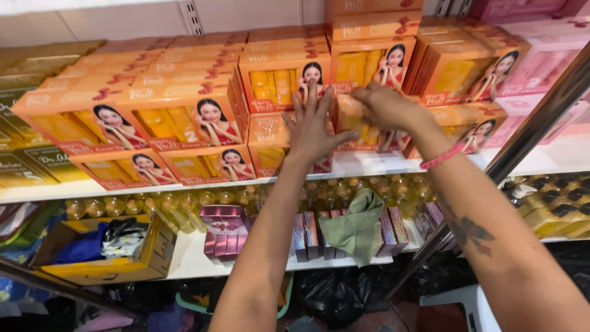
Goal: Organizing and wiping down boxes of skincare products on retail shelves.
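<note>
Left hand [313,126] spread flat against orange boxes [283,80] at frame centre, right hand [384,107] gripped an orange box [362,126], green cloth [356,227] lay below.

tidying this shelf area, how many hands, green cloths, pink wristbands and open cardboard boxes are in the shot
hands: 2, left hand, right hand
green cloth: 1
pink wristband: 1
open cardboard box: 1
total: 5

Brightness: strong and even on the upper shelf; orange boxes [184,117] saturated.
Source: overhead, unseen.
Shadows: deep below the lower shelf [246,261], where floor clutter sinks into darkness.
Glare: soft sheen on the metal post [528,132].
Blur: right hand [384,107] slightly smeared.
Distortion: shelf lines bow outward toward the frame edges.
</note>
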